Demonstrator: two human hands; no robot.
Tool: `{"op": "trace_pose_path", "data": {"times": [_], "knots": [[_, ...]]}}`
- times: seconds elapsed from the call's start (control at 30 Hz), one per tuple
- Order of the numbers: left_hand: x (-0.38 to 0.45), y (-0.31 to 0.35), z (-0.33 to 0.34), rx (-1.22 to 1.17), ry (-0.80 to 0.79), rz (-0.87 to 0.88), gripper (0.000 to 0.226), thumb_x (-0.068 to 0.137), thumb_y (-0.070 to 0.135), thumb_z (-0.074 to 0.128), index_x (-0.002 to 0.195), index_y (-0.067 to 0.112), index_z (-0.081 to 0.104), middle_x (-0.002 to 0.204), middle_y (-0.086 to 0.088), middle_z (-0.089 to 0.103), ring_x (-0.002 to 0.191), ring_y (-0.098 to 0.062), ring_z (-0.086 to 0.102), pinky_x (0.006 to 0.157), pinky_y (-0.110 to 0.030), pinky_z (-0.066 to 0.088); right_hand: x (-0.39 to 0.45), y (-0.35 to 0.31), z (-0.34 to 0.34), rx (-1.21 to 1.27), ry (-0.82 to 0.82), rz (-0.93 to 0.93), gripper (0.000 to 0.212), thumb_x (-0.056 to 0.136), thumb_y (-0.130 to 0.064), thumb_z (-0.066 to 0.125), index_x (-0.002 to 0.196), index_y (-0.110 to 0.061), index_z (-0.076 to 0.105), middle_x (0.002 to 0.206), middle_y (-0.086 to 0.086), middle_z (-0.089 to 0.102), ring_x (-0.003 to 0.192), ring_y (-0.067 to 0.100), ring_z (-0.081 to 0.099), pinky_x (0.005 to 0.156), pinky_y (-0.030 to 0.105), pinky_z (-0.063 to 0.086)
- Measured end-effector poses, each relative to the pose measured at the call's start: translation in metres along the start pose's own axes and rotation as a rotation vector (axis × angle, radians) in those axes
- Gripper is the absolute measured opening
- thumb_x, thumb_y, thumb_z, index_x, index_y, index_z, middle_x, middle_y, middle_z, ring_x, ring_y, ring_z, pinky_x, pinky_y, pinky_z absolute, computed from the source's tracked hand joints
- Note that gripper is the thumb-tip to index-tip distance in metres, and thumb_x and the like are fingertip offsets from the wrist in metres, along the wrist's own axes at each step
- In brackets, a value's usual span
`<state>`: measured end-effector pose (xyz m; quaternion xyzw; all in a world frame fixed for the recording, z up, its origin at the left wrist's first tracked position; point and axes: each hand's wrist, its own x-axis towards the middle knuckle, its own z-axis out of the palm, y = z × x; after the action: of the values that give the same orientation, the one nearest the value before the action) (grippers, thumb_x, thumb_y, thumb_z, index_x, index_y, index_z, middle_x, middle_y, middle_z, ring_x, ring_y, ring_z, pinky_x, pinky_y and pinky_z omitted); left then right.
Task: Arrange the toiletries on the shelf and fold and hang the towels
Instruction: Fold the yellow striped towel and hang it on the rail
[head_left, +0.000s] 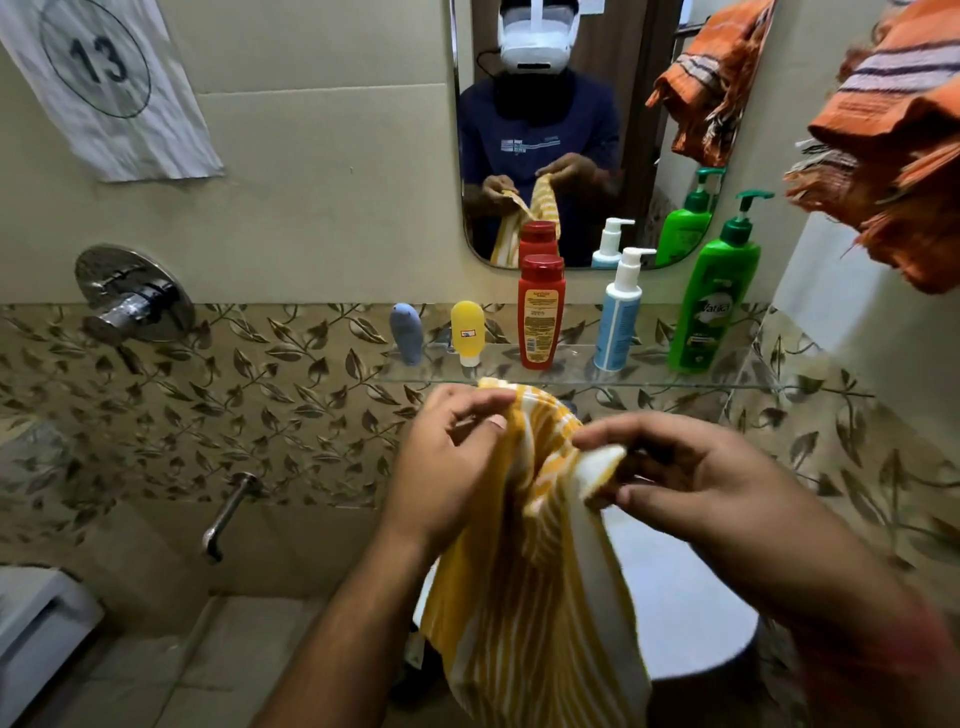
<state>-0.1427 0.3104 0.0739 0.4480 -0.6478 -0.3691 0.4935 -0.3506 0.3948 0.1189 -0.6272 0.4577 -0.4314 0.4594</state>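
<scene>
A: Where was the towel?

B: The yellow striped towel (524, 561) hung in front of me, just below the glass shelf (571, 382). My left hand (441, 467) pinched its top edge; my right hand (691, 478) had its fingers (605, 439) clamped on the white corner.

A: Why both?

B: Probably to find the corners and hold the edge level for a fold. Bottles (540, 317) already stood in a row on the shelf; the orange towel (893, 156) already hung at right.
</scene>
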Motion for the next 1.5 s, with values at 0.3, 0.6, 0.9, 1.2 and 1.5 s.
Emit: {"op": "trace_pose_path", "data": {"times": [0.3, 0.6, 0.9, 1.2, 1.5], "knots": [[-0.016, 0.005, 0.020, -0.264, -0.234, 0.034, 0.037, 0.086, 0.017, 0.062, 0.115, 0.039, 0.073, 0.113, 0.008, 0.057, 0.115, -0.010, 0.063, 0.094, -0.020, 0.051, 0.038, 0.004, 0.025, -1.130, 0.288, -0.216, 0.024, 0.081, -0.035, 0.054, 0.092, -0.025, 0.073, 0.098, -0.003, 0.051, 0.089, 0.018, 0.047, 0.065, 0.033, 0.047], [-0.010, -0.010, 0.023, -0.344, -0.237, 0.040, 0.034, 0.089, 0.016, 0.069, 0.119, 0.032, 0.072, 0.123, 0.000, 0.063, 0.121, -0.022, 0.063, 0.103, -0.035, 0.050, 0.048, 0.011, 0.024, -0.916, 0.323, -0.325, 0.017, 0.079, -0.019, 0.069, 0.088, -0.023, 0.054, 0.079, -0.006, 0.056, 0.076, 0.018, 0.052, 0.065, 0.032, 0.042], [-0.003, -0.016, 0.019, -0.419, -0.064, -0.034, 0.016, 0.084, 0.030, 0.073, 0.098, 0.031, 0.080, 0.108, 0.000, 0.077, 0.103, -0.021, 0.073, 0.084, -0.034, 0.059, 0.040, 0.032, 0.011, -0.774, 0.236, -0.359, 0.026, 0.090, -0.025, 0.070, 0.108, -0.032, 0.052, 0.095, -0.017, 0.061, 0.085, 0.004, 0.062, 0.069, 0.031, 0.057], [-0.001, -0.011, 0.019, -0.417, -0.192, -0.031, 0.026, 0.088, 0.035, 0.069, 0.110, 0.026, 0.077, 0.116, 0.001, 0.073, 0.110, -0.017, 0.070, 0.090, -0.030, 0.057, 0.041, 0.040, 0.007, -0.687, 0.369, -0.407, 0.019, 0.095, -0.033, 0.057, 0.100, -0.019, 0.069, 0.085, -0.008, 0.068, 0.077, 0.005, 0.062, 0.067, 0.026, 0.049], [0.001, -0.022, 0.012, -0.308, -0.302, -0.025, 0.023, 0.092, 0.011, 0.068, 0.113, 0.015, 0.075, 0.114, 0.002, 0.068, 0.113, -0.018, 0.067, 0.091, -0.025, 0.054, 0.041, 0.034, -0.005, -0.670, 0.341, -0.318, 0.009, 0.096, -0.036, 0.059, 0.104, -0.033, 0.062, 0.083, -0.022, 0.063, 0.084, -0.007, 0.062, 0.065, 0.006, 0.045]]}}
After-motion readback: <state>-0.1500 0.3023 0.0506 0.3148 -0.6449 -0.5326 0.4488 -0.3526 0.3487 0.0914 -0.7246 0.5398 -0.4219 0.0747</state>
